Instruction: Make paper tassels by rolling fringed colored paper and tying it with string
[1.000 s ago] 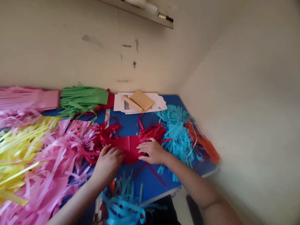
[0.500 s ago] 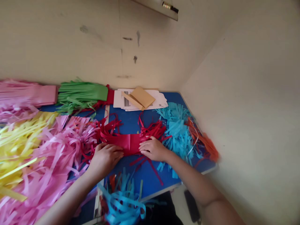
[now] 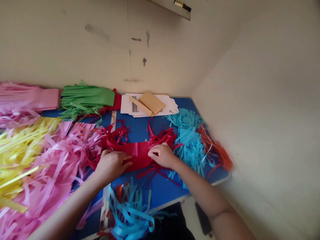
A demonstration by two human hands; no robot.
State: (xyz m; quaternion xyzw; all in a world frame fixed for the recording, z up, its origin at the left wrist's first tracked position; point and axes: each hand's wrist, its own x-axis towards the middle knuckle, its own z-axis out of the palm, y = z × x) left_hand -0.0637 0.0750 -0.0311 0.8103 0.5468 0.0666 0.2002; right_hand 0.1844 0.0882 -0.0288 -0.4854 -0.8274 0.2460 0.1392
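A red tissue-paper sheet (image 3: pixel 140 155) with fringed strips at both ends lies across the blue table. My left hand (image 3: pixel 113 161) rests on the plain middle part near its left fringe, thumb apart from the fingers. At the right end of that plain part, my right hand (image 3: pixel 162 155) has thumb and forefinger brought together on the red paper. Red strips spread out beyond both hands. A crease runs down the sheet between them. The paper under my palms is hidden.
Pink fringe (image 3: pixel 57 160) and yellow fringe (image 3: pixel 15 150) pile up at left. Green fringed paper (image 3: pixel 90 96) lies by the wall. White papers (image 3: pixel 126 105) bear a brown envelope (image 3: pixel 153 102). Blue fringe (image 3: pixel 188 133) and orange fringe (image 3: pixel 221 155) lie right; more blue strips (image 3: pixel 132 213) hang in front.
My right hand's fingers have gone from lying flat to a pinch. My left thumb has parted from its fingers. The red sheet's lower edge has come slightly closer to me.
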